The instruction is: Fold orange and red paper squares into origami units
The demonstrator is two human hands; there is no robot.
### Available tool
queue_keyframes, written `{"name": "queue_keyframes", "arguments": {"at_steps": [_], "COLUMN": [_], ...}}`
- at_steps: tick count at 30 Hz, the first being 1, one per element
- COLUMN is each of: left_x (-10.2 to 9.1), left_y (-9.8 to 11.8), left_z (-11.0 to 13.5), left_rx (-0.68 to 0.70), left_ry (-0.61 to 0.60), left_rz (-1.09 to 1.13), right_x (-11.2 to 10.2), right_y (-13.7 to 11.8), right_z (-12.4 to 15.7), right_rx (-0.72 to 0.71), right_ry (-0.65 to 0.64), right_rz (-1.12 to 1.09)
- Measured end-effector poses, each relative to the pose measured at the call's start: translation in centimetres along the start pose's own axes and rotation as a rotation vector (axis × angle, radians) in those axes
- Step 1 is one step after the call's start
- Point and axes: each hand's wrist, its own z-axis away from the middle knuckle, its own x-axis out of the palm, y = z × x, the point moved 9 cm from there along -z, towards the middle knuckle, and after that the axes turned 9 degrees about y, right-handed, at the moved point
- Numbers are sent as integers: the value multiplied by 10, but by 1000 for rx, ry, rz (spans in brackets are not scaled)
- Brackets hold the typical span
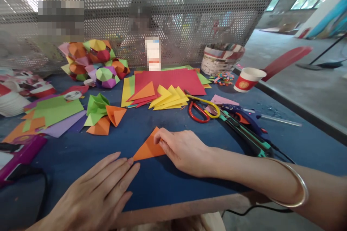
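An orange paper triangle, folded flat, lies on the blue table in front of me. My right hand has its fingers curled down on the triangle's right side, and they hide that end of it. Stretched out flat, my left hand rests with its fingertips at the triangle's left corner. Farther back, yellow folded papers fan out beside another orange triangle on a stack of red sheets. Green folded pieces and an orange folded piece sit to the left.
Scissors with red and yellow handles lie right of centre, near a glue gun and a black-and-green tool. A paper cup and a woven basket stand back right. Coloured paper balls sit back left, against a perforated metal screen.
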Motion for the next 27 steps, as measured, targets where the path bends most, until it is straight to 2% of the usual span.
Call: {"name": "queue_keyframes", "arguments": {"at_steps": [3,6,10,14,20,27], "left_x": [-3,-10,5,13,0,-6], "left_y": [5,22,33,31,29,11], "left_z": [-31,-63,-81,-73,-46,-8], "left_rx": [47,157,176,146,153,42], "left_ry": [-3,94,23,-47,-42,-29], "left_rz": [-55,-24,27,22,-101,-129], "right_x": [-3,-8,-12,-13,-14,-11], "right_y": [2,8,19,21,17,11], "right_z": [-1,-4,-7,-8,-6,-1], "right_rx": [18,72,171,175,158,227], "right_ry": [15,65,108,112,104,99], "right_rz": [-55,-163,-308,-324,-293,-105]}}
